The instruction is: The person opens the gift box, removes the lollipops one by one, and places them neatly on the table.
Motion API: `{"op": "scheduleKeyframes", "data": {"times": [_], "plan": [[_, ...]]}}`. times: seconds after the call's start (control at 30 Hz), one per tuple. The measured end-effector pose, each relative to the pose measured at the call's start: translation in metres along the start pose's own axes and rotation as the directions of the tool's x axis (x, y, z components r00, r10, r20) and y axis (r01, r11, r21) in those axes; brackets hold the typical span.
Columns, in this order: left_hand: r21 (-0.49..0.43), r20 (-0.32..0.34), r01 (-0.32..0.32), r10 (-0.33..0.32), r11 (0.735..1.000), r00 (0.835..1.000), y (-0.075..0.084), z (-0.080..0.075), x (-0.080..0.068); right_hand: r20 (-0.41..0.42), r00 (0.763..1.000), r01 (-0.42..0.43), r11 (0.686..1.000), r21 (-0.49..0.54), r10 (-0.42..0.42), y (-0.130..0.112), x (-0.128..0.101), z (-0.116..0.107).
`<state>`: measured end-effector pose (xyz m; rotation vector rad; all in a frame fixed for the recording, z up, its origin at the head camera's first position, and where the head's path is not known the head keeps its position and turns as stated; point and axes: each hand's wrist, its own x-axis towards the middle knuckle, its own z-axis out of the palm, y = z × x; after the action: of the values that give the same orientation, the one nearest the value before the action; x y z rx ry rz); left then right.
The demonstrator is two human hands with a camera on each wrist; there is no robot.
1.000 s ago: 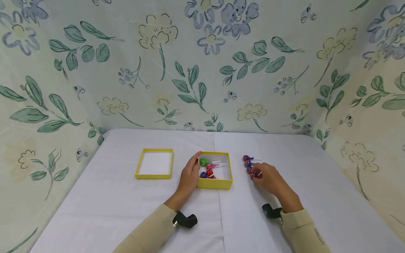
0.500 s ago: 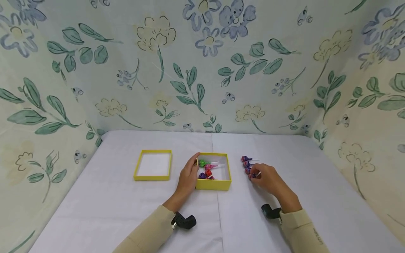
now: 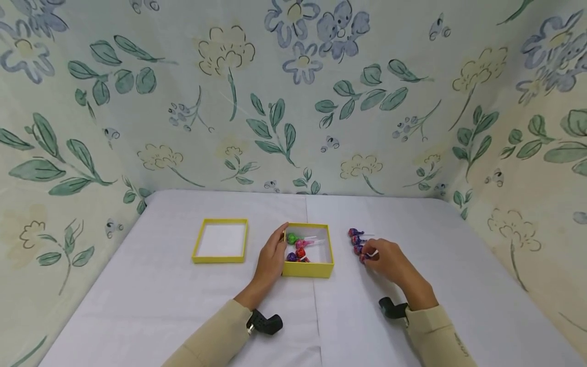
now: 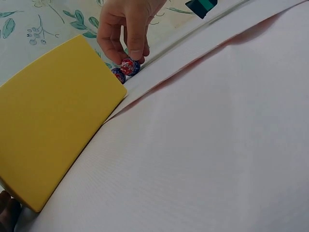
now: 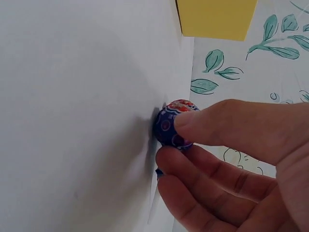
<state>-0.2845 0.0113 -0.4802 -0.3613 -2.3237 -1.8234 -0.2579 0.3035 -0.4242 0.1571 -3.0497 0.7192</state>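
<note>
Lollipop (image 5: 173, 126) with a blue and red wrapper, pinched at its round head between the thumb and curled fingers of the right hand (image 3: 387, 261). It sits low against the white tablecloth (image 3: 151, 306), at the near end of a short row of similar lollipops (image 3: 354, 236) that runs away toward 12 o'clock. In the left wrist view the same lollipop shows under the fingertips (image 4: 136, 52), with another wrapped head just beside it; whether it touches the cloth cannot be told.

At 9 o'clock from that hand stands a yellow box (image 3: 306, 270), open at the top. Inside it lie several lollipops: a green one (image 3: 292, 238), a pink one (image 3: 301, 243), a red one and a purple one close together near its front wall. The left hand (image 3: 271, 257) rests against the box's left wall, fingers nearly straight along it, the tips at the far left corner of the rim; it grips nothing.

Farther toward 9 o'clock, apart from the box, lies a shallow yellow lid (image 3: 197, 246) with a white inside, open side up.

Both forearms wear beige sleeves (image 3: 215, 336), each with a small black camera at the wrist. Floral fabric with green leaves and pale flowers (image 3: 293, 102) forms the walls behind and beside the table.
</note>
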Motion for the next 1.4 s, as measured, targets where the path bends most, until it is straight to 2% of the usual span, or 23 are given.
{"op": "scheduleKeyframes", "data": {"times": [0.33,0.53,0.77,0.93,1.4], "plan": [[0.003,0.009,0.003,-0.003,1.000,1.000,0.001,-0.001,-0.002,0.031,0.999,-0.013,0.999,0.035,0.012,0.000,-0.003,-0.004],[0.013,-0.005,0.013,-0.013,1.000,1.000,0.003,-0.002,0.003,0.008,1.000,0.017,0.999,0.039,-0.017,-0.004,-0.001,-0.012],[0.023,0.002,0.031,-0.031,0.999,1.000,0.004,-0.003,0.002,0.000,1.000,0.003,0.999,0.040,-0.003,-0.012,-0.003,-0.015],[0.012,0.000,0.024,-0.024,1.000,1.000,0.004,-0.003,0.000,-0.028,0.999,0.032,0.999,0.038,-0.031,-0.020,-0.005,-0.016],[-0.001,0.005,0.002,-0.002,1.000,1.000,0.002,-0.001,-0.001,-0.058,0.998,0.042,0.997,0.065,-0.038,-0.038,-0.002,-0.016]]}}
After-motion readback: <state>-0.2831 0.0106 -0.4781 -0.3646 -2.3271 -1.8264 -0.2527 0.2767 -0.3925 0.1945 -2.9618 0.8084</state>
